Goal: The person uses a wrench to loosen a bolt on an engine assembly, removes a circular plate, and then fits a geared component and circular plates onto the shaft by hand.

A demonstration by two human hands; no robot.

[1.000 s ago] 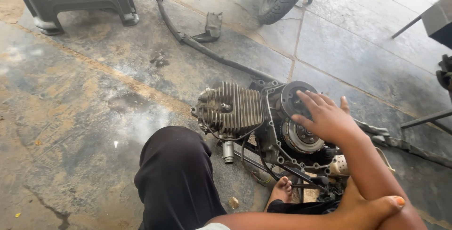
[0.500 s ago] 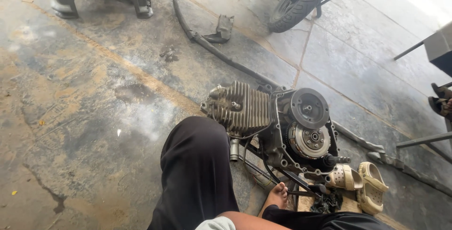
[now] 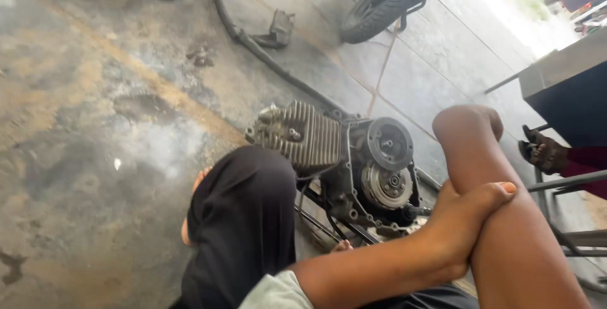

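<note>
Beyond the fingers, on the stained concrete floor [image 3: 95, 157], sits the motorcycle engine [image 3: 341, 163], untouched. Left hand [image 3: 465, 220], fingers together, wraps the right forearm [image 3: 506, 220]; right hand is out of view, its fingers unreadable.

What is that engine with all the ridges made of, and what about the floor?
The engine looks like cast metal, dull grey and grimy: its ribbed fins and round disc-shaped parts have a faint metallic sheen under the dirt. The floor seems to be concrete or stone slabs, rough and matte, with straight joint lines and dark stains.
</note>
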